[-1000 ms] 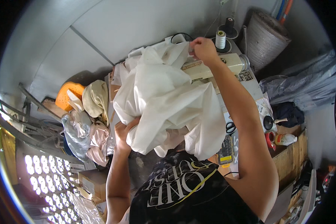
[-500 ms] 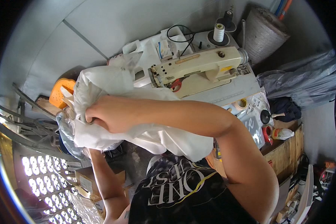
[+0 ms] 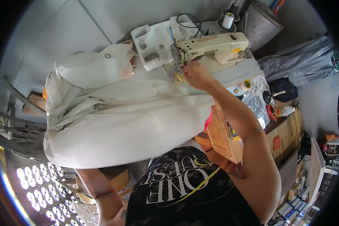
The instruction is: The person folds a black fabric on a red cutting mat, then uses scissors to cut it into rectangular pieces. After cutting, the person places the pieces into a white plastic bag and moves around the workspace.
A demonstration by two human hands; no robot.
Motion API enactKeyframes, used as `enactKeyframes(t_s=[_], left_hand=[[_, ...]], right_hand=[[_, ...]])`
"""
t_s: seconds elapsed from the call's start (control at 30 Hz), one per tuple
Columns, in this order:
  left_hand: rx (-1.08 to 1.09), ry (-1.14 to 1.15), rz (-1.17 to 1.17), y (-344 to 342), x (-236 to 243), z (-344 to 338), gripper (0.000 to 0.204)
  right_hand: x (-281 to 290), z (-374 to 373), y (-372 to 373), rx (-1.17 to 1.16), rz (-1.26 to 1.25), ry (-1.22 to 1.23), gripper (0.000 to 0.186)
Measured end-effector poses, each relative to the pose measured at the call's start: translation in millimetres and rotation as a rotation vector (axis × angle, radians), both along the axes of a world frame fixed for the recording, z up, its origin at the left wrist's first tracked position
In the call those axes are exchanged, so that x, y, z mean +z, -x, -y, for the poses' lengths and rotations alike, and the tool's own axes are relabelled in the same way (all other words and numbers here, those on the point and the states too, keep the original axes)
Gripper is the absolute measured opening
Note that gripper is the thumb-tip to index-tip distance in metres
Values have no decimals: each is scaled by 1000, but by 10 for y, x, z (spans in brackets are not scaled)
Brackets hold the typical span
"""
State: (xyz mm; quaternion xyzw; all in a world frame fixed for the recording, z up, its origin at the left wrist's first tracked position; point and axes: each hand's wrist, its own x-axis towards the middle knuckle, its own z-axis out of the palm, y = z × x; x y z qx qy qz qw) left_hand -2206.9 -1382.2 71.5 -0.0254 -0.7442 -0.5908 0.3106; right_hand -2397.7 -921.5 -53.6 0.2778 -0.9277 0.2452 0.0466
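Note:
My right hand (image 3: 194, 75), fingers curled and slightly blurred, is at the needle end of a cream sewing machine (image 3: 224, 47); what it holds is too small or blurred to make out. A small yellowish blur shows just below the fingertips. A large piece of white fabric (image 3: 124, 132) lies folded across the left of the table and over its front edge, with small metal rings in it. My left forearm (image 3: 92, 180) runs up under the fabric, which hides the hand.
A white foam tray (image 3: 147, 37) is behind the machine, thread spools (image 3: 228, 20) at the back right. Tape rolls, a bottle (image 3: 284, 111) and a wooden ledge (image 3: 290, 132) are on the right. Curved grey metal bars (image 3: 20, 98) stand at the left.
The fabric has been brought down and left, spreading out and uncovering the machine. My right hand crossed left onto the fabric, then moved back to the needle end. My left hand has become hidden.

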Motion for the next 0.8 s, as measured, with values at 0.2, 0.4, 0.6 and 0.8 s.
enactKeyframes(t_s=[0.2, 0.4, 0.6, 0.8], left_hand=[[-54, -10, 107, -379, -173, 540, 21], [-122, -40, 337, -375, -658, 561, 20], [-112, -129, 532, -498, -1153, 289, 19], [43, -84, 461, -816, -656, 501, 17]], right_hand=[[-477, -304, -672, -386, 331, -95, 33], [-1840, 59, -1646, -106, 333, -267, 41], [-2335, 78, -1942, -657, 660, 20, 34], [-1908, 415, -1876, -492, 493, 160, 31]])
